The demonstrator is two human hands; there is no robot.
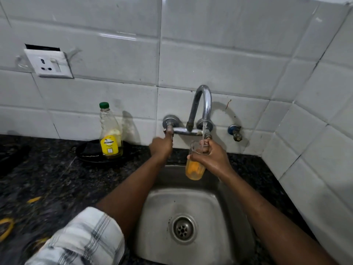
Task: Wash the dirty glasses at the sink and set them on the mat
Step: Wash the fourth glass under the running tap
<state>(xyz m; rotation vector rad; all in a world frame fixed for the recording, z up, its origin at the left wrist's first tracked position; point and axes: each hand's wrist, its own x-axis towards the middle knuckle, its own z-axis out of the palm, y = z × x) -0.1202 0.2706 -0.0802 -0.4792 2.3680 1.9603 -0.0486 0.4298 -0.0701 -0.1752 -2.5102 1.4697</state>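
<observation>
My right hand (210, 156) grips a clear glass (194, 169) whose lower half holds orange liquid. I hold it upright under the spout of the chrome wall tap (202, 104), and a thin stream of water runs into it. My left hand (161, 147) is closed around the tap's left handle (169, 131). Both hands are above the back of the steel sink (214, 203), whose drain (183, 229) sits near the middle. No mat is in view.
A dish-soap bottle (110, 134) with a green cap and yellow label stands in a black pan (91, 152) on the dark granite counter (47, 184), left of the sink. A small blue-capped valve (236, 131) sticks out of the tiled wall. A wall socket (49, 64) hangs upper left.
</observation>
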